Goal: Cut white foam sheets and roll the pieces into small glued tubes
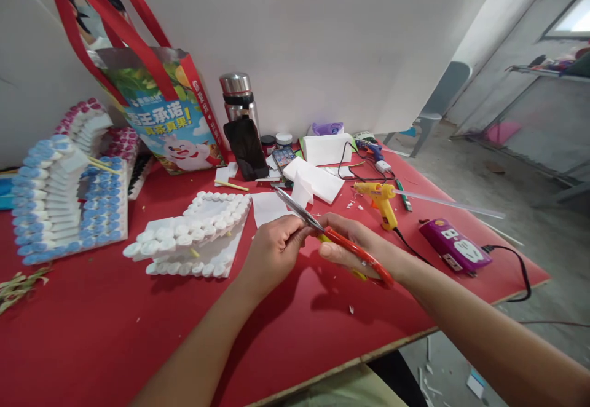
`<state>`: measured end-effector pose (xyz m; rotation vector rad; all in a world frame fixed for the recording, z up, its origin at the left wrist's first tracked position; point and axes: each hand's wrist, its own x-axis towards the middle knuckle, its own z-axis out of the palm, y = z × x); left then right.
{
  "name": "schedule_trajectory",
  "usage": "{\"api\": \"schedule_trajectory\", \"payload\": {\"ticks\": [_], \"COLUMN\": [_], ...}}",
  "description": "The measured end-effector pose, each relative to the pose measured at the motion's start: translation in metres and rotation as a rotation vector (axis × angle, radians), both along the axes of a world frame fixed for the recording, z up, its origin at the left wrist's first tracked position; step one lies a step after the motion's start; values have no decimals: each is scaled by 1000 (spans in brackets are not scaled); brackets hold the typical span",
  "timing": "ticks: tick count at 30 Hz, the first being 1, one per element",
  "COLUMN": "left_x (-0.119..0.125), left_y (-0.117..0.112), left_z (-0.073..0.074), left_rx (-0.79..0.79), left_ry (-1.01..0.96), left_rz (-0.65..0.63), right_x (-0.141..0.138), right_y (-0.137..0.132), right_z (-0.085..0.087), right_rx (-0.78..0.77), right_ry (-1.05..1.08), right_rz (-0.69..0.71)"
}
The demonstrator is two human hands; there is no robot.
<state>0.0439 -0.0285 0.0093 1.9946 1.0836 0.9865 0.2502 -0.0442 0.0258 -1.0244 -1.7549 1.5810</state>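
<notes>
My right hand (357, 248) grips red-handled scissors (338, 240), blades pointing up and left over the red table (115, 327). My left hand (273, 252) is closed in a pinch right at the blades, holding something small I cannot make out. Just left of that hand lies a white foam piece edged with white bottle caps (193, 235).
A blue-capped foam piece (64, 204) sits at far left, a printed bag with red handles (161, 106) behind it. A yellow glue gun (381, 201), purple power strip (454, 247), steel flask (237, 102), phone (283, 157) and white foam scraps (318, 176) lie beyond the hands. A white board (322, 44) walls the back.
</notes>
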Motion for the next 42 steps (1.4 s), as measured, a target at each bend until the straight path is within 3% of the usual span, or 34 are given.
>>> {"api": "schedule_trajectory", "payload": {"ticks": [3,7,9,17,27,31,34,38,42], "left_x": [0,-2,-3,14,17,19,17,12,23], "left_y": [0,5,8,-3,-6,-4,-4,-5,-12], "left_z": [1,1,0,-8,-11,-11,-7,-1,-12], "left_rx": [-84,-305,-379,-720,-926,-871,-772,-654,-545], "left_ry": [-109,-554,-680,-583,-686,-645,-559,-536,-495], "left_rz": [-2,90,96,-278,-287,-215,-175,-148,-89], "right_x": [3,7,8,1,-11,-14,-13,-1,14], "right_y": [0,5,9,30,28,25,30,39,39], "right_z": [-6,-14,-15,-18,-16,-15,-20,-16,7], "right_rx": [-57,-99,-80,97,367,448,395,260,169], "right_ry": [34,129,105,-39,-379,-469,-412,-151,93], "right_rz": [-24,-171,-251,-485,-504,-477,-462,-572,-610]}}
